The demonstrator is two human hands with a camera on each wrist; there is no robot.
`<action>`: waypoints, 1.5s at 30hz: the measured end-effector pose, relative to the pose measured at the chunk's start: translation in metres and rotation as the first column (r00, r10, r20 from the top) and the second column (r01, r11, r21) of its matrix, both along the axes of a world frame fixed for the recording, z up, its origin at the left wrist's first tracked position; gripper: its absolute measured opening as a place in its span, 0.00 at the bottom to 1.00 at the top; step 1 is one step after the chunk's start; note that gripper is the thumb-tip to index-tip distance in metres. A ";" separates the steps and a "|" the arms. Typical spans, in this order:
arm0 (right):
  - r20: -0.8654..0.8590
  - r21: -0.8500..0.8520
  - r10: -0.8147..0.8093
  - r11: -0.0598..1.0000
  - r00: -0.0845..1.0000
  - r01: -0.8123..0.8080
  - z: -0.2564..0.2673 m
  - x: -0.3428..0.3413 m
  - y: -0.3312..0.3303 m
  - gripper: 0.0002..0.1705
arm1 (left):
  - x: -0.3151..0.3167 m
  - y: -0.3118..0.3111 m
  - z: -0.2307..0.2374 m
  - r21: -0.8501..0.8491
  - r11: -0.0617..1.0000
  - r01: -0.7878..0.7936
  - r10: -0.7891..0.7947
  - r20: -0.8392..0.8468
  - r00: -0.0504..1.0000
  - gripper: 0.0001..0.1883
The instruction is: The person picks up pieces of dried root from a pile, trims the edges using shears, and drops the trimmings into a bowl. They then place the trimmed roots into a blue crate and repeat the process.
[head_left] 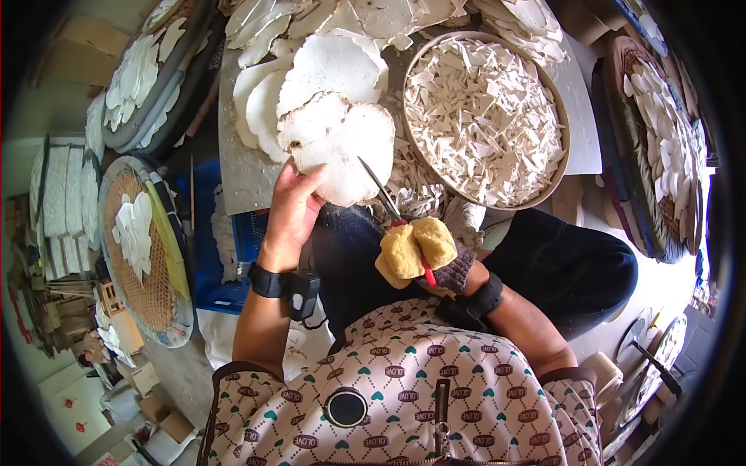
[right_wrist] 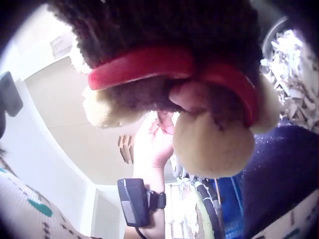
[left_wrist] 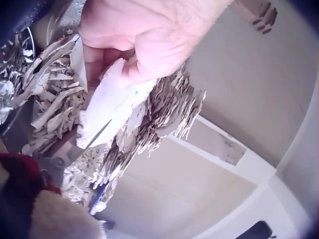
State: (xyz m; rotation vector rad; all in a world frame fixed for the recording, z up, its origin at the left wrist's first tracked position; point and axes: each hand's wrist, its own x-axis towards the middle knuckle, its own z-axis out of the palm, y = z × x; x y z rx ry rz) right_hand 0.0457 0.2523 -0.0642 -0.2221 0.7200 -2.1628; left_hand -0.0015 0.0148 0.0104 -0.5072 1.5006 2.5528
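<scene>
My left hand pinches a flat, off-white, rough-edged piece at its near edge, thumb on top. The dark knitted glove on my right hand is curled round the red handles of scissors. Yellow padding sits around those handles. In the head view a scissor blade lies across the piece's right edge; the other blade is mostly hidden. The left wrist view shows the blade tip against the piece's face.
A round tray full of thin cut strips stands right of the piece on a metal sheet. Stacks of flat white pieces lie behind. Blue crates stand at the left, near round woven trays. Loose scraps lie below the round tray.
</scene>
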 end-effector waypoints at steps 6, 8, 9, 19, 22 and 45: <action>-0.192 0.232 0.091 0.972 0.977 -0.045 0.012 -0.009 0.006 0.15 | -0.010 -0.031 0.007 0.230 0.972 0.057 -0.052 -0.027 0.998 0.16; -0.375 0.201 0.152 0.976 0.914 -0.080 0.004 -0.012 0.009 0.15 | -0.016 -0.052 0.003 0.209 0.978 -0.022 0.063 -0.190 0.980 0.16; -0.296 0.174 0.121 0.982 0.948 -0.071 -0.002 -0.008 0.008 0.15 | -0.020 -0.055 0.008 0.081 0.991 -0.104 0.121 -0.238 0.964 0.15; 0.580 -0.357 0.237 0.934 0.779 -0.018 0.018 -0.009 -0.003 0.16 | -0.035 -0.062 0.005 -0.656 0.682 -0.324 -0.248 -0.624 0.741 0.07; 0.145 -0.018 0.079 0.997 0.986 -0.077 0.008 -0.009 -0.007 0.15 | -0.031 -0.061 0.005 -0.747 0.593 -0.300 -0.363 -0.581 0.729 0.07; -0.389 0.276 0.136 0.961 0.911 -0.026 0.012 -0.028 -0.007 0.31 | -0.047 -0.046 -0.008 -0.676 0.736 -0.027 -0.415 -0.482 0.772 0.07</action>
